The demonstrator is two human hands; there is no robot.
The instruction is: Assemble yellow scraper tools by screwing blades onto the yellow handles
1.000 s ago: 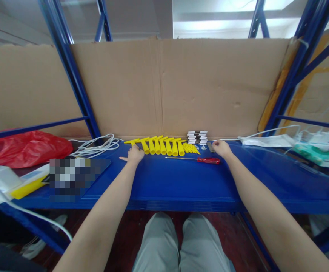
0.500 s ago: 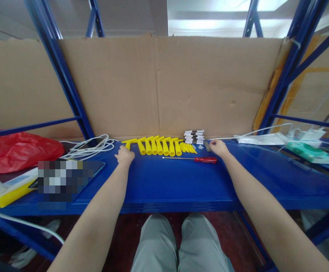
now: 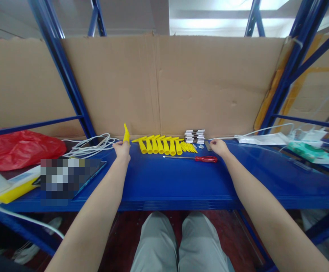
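Note:
My left hand [image 3: 122, 149] is closed round a yellow T-shaped plastic handle [image 3: 126, 133], raised above the shelf with its slanted head upward. To its right, a row of several similar yellow handles [image 3: 160, 145] lies side by side against the cardboard. My right hand [image 3: 219, 146] rests on the shelf, fingers pinched at a small grey flat piece [image 3: 208, 145]; what lies between the fingertips is hidden. Nearby are small yellow pieces [image 3: 189, 147], tiny silvery parts [image 3: 201, 146] and a stack of white packets with dark bands [image 3: 194, 136]. A red-handled screwdriver [image 3: 206, 159] lies in front.
A cardboard sheet [image 3: 164, 83] closes the back of the blue shelf [image 3: 176, 185]. At left are coiled white cable [image 3: 96, 145], a red plastic bag [image 3: 23, 149] and a blurred-out flat device [image 3: 88, 175]. A green-and-white packet [image 3: 313, 153] and white cables lie at right.
My left hand has lifted the leftmost yellow handle off the shelf and tilted it upright, shifting slightly left. My right hand stays in place.

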